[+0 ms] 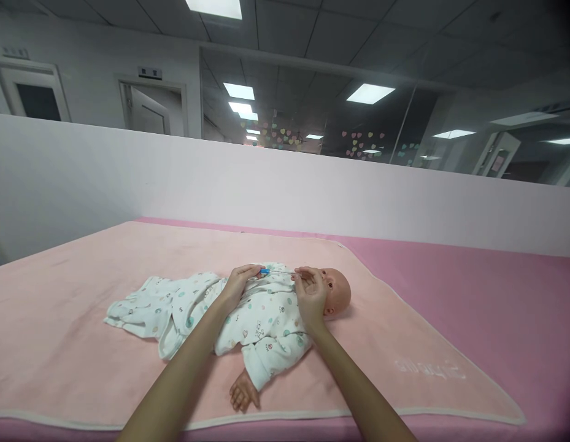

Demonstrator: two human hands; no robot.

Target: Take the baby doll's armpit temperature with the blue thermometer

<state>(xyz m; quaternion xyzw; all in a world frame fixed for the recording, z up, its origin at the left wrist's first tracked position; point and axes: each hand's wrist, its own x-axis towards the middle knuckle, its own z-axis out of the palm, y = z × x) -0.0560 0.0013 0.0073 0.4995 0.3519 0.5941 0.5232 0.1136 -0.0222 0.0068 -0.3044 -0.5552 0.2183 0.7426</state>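
Gripped thin stick (279, 271) at its blue end (265, 271) with left hand (238, 283), fingers closed narrow around it. Pinched the other end with right hand (311, 294), fingertips curled in tight, just beside the chin of the doll (261, 319); exact contact there too small to confirm. Held stick above doll's chest and collar, long axis running left-right across the view, roughly in line with the body. Blue end toward the feet, plain end toward doll head (337, 290). Both hands on it, right hand nearer the head, left hand nearer the belly. Could not tell what kind of stick.

Lay doll on its back in white printed romper, head to the right, one bare doll hand (244, 391) pointing to the near edge. Rested on pale pink blanket (82, 344) spread over pink desk (496, 294), white partition (266, 184) behind.

Noted embossed lettering (429, 368) on blanket's near right corner, not legible. Small sign (150, 73) over far door, too small to read. Heart stickers (362, 142) on glass wall beyond.
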